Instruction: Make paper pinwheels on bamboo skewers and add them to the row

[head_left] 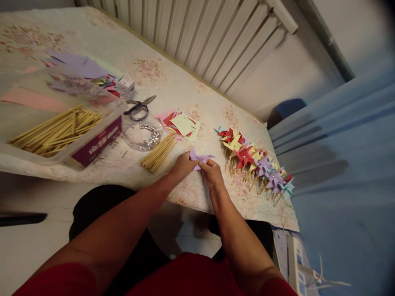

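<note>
A purple paper pinwheel [200, 158], its blades partly folded, is held between both hands above the table's front edge. My left hand [184, 165] pinches it from the left, with fingers closed. On the other side my right hand [211, 171] grips its lower right part between thumb and fingers. Whether a pin or stick is in it is hidden by my fingers. Close to my left hand lies a bundle of thin wooden sticks [158, 153]. Just beyond is a stack of cut paper squares [182, 125], a pale yellow-green one on top.
Finished pinwheels on sticks [247, 158] lie in a row at right. A clear round dish [131, 137] with small shiny pieces and scissors [139, 107] sit left of centre. A plastic box [115, 111] holding sticks stands farther left, before coloured paper [75, 63]. A radiator [185, 33] lines the wall.
</note>
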The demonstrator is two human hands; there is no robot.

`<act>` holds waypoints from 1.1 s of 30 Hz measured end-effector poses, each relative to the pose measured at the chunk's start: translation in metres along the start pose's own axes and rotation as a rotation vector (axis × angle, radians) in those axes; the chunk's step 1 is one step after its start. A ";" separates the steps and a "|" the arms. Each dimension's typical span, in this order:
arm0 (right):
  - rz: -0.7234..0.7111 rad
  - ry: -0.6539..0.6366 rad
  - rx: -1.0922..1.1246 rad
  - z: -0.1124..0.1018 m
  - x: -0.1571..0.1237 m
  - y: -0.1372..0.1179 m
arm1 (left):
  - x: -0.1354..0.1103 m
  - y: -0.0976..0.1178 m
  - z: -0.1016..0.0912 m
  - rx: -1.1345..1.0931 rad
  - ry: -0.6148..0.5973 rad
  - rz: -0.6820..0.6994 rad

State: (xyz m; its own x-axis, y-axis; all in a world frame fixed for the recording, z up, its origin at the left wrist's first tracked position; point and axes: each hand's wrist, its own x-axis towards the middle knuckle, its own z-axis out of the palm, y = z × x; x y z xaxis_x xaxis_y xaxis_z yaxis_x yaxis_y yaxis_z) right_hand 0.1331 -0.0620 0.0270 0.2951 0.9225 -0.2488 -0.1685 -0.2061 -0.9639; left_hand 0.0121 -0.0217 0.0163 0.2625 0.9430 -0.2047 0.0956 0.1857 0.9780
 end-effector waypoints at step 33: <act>0.018 -0.071 0.124 -0.015 0.003 0.013 | -0.004 -0.001 0.000 -0.054 -0.138 0.014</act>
State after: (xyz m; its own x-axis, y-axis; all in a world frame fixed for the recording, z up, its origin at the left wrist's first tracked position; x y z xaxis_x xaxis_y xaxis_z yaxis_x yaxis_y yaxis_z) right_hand 0.1462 -0.0666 0.0119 0.2243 0.9406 -0.2548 -0.2896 -0.1854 -0.9390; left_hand 0.0105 -0.0255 0.0159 0.3929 0.8994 -0.1916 0.0404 0.1913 0.9807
